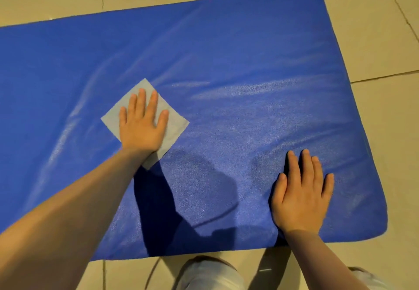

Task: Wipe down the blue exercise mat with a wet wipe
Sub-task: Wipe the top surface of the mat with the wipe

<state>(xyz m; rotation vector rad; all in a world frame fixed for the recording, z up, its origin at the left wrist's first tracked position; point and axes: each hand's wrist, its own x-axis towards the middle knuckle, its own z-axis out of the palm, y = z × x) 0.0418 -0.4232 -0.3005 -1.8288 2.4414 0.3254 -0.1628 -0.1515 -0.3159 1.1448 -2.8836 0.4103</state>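
The blue exercise mat (226, 58) lies flat on the floor and fills most of the view. A pale square wet wipe (174, 126) is spread on the mat left of centre. My left hand (141, 124) presses flat on the wipe with straight fingers and covers its middle. Near the mat's right front corner my right hand (302, 194) rests flat on the bare mat, fingers straight, holding nothing. Shiny damp streaks show on the mat beyond and to the left of the wipe.
Beige floor tiles (385, 40) surround the mat at the back, right and front. My knees in light trousers (210, 276) are at the mat's front edge. The mat runs out of view at the left.
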